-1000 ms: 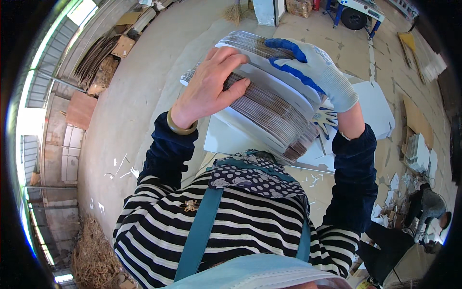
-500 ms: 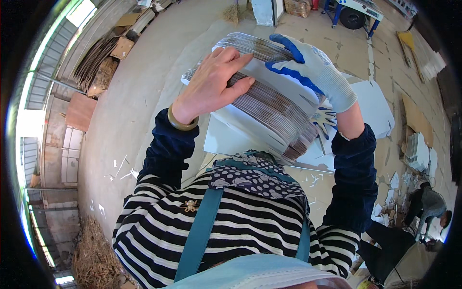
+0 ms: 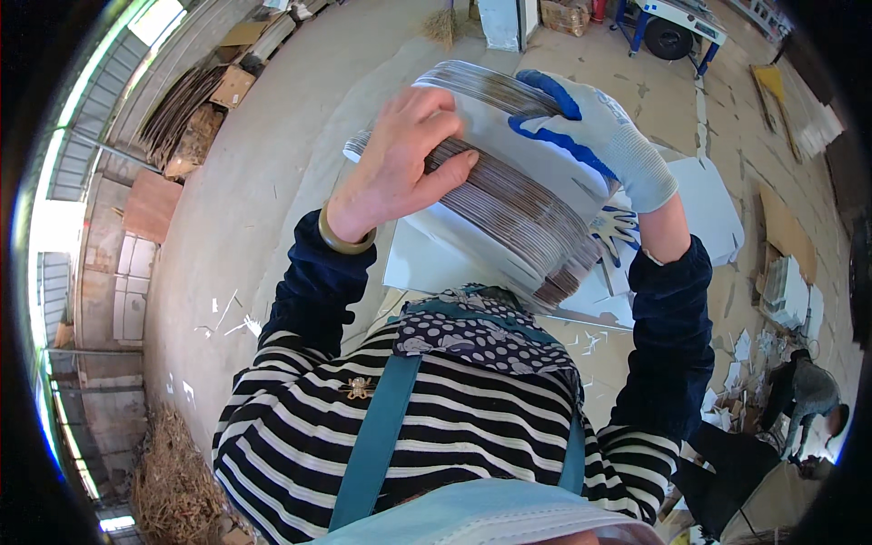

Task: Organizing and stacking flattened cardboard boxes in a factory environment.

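A thick stack of white-faced corrugated cardboard sheets (image 3: 518,195) with rounded ends and brown edges lies in front of me, parted into a near and a far bundle with a white face showing between. My bare left hand (image 3: 404,159), a bangle at its wrist, is closed at the left end of the near bundle. Its thumb presses on the sheet edges; the curled fingers are slightly blurred, their tips partly hidden. In a white-and-blue work glove, my right hand (image 3: 590,132) grips the far bundle's right part, thumb and fingers on either side of the edges.
Below the stack is a white board surface (image 3: 409,259). A loose glove (image 3: 613,227) lies right of the stack. White boards (image 3: 704,200) extend farther right. Another person (image 3: 804,400) bends over scraps at the lower right. A wheeled blue-legged machine (image 3: 672,32) stands at the back right.
My left hand's fingers have curled back from the gap between the bundles, its thumb staying on the edges. My right hand has shifted slightly right with the far bundle.
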Demonstrator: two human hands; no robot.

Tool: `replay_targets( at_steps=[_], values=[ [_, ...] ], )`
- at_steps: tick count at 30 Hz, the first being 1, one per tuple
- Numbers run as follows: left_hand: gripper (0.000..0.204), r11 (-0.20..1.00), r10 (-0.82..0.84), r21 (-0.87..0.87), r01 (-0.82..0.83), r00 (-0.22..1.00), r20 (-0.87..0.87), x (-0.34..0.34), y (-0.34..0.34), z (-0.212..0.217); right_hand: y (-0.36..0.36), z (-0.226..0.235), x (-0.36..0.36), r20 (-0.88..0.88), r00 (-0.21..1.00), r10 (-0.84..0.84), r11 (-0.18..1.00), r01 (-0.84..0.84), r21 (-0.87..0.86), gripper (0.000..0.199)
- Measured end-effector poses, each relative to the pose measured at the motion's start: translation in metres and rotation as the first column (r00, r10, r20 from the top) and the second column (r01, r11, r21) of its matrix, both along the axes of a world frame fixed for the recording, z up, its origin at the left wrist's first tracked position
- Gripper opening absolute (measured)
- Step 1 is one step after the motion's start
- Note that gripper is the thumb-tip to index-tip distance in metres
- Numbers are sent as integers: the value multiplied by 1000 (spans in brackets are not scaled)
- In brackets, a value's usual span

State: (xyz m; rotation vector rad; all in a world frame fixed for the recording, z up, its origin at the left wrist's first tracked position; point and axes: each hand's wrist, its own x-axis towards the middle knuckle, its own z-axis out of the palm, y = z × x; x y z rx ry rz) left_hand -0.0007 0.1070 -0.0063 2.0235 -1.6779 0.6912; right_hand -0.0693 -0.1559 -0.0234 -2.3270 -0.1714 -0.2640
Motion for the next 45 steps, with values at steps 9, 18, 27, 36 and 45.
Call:
replay_targets(
  at_steps=[9,18,27,36,45],
  values=[
    [52,989,49,148,-17,975,-217,8,-8,-6,0,-9,0,60,997,-40,996,45,-78,55],
    [49,962,104,271,-37,965,-240,2,-5,0,-3,-11,2,119,993,-26,991,42,-130,55],
    [41,989,86,130,-69,988,-132,1,-4,-3,-7,-10,2,152,988,36,994,-19,-111,56],
    [51,981,82,189,-38,970,-231,5,-9,-3,-3,-15,2,108,993,-43,997,49,-57,57],
    [46,997,-8,70,23,978,-208,4,-5,-4,-5,-10,4,68,997,-35,996,40,-81,58]
  ],
)
